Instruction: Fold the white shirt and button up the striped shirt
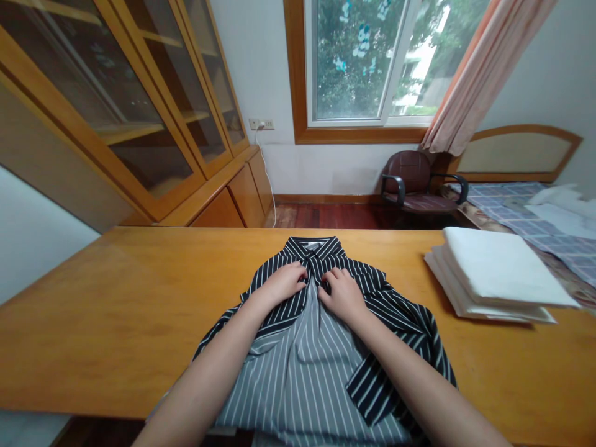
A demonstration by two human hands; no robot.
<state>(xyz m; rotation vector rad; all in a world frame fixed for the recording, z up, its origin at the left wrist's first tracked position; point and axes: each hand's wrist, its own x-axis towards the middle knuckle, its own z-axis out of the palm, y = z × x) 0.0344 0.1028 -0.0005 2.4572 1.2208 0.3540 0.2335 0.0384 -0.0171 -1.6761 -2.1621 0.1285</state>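
**My left hand [286, 281] and right hand [344, 295] on the front of a striped shirt [298, 366]**

My hands are close to each other but apart, one on either side of the shirt's front opening, fingers bent down onto its edges. Whether they pinch the cloth I cannot tell, as the fingertips are hidden. The shirt lies directly under my hands and forearms, its collar [294, 249] just beyond my fingers, its lower part spreading towards me past the table's near edge.

The table [107, 304] is smooth, yellow-brown wood. To my right sits a stack of folded white cloth [507, 264]. Beyond the table I see a dark red floor [328, 215], a maroon armchair [410, 177] and a bed [526, 205] with a checked blue cover. A pink curtain [488, 74] hangs beside the window [358, 68]; glass-doored cabinets [186, 149] stand to the left, and a white cord [266, 171] drops from a wall socket [256, 124].

The shirt is black with thin white stripes; between its parted fronts shows a paler grey, also striped. The collar stands up at the far end, its leaves meeting in the middle. A cuff [370, 391] lies across the grey, beside my right forearm.
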